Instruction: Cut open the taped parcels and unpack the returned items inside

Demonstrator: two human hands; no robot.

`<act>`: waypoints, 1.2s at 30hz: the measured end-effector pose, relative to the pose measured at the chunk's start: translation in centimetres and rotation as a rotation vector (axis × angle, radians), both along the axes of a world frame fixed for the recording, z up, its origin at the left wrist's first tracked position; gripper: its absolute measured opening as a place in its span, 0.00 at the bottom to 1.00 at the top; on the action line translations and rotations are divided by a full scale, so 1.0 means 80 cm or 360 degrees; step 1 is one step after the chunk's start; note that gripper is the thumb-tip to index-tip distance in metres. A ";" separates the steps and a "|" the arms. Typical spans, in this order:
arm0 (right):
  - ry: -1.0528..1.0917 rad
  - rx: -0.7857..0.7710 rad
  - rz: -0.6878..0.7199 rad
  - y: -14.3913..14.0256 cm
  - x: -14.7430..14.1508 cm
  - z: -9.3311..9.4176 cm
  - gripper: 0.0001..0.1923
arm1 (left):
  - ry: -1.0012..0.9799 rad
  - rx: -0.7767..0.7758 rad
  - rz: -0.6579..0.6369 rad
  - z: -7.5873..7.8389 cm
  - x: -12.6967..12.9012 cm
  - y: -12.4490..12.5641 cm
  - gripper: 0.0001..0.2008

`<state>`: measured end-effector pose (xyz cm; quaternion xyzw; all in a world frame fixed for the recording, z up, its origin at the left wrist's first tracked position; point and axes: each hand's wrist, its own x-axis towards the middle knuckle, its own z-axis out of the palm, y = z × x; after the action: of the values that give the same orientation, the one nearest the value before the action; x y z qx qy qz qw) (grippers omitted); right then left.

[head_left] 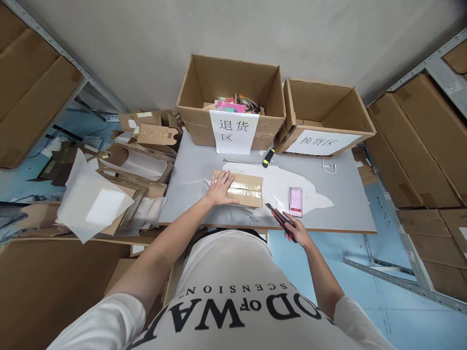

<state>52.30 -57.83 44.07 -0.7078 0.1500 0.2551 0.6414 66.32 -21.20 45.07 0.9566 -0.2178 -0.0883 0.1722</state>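
Cardboard box (247, 188) lies beneath the left hand (220, 188), spread flat across one end, while the right hand (298, 231) is wrapped around a cutter (278, 218), a phone (296, 202) just beyond that hand.

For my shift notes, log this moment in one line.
left hand: resting on taped carton | right hand: holding utility knife | phone: right of carton
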 end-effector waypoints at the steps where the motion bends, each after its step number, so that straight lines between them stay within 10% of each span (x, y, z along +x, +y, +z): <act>1: 0.0012 -0.0009 -0.0018 -0.008 -0.002 0.002 0.39 | 0.0018 -0.0017 0.0002 0.002 0.001 0.000 0.54; 9: -0.0250 0.0100 -0.0606 0.006 0.025 -0.008 0.28 | 0.0090 -0.0605 0.0214 0.009 0.016 0.025 0.36; 16: -0.0211 0.0482 -0.0886 0.082 0.096 -0.019 0.15 | 0.0687 -0.1201 0.1040 -0.015 0.040 0.091 0.43; 23: 0.0027 0.0585 -0.0828 0.104 0.142 -0.018 0.09 | 0.1472 -0.1434 0.0917 -0.019 0.037 0.100 0.51; 36: -0.0054 0.0621 -0.0728 0.123 0.155 -0.013 0.08 | 0.1635 -0.1837 0.1148 -0.017 0.025 0.088 0.41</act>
<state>64.73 -47.95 43.04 -0.5231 0.2429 0.1161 0.8086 68.29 -14.18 43.71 0.5710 0.1944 -0.3261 0.7279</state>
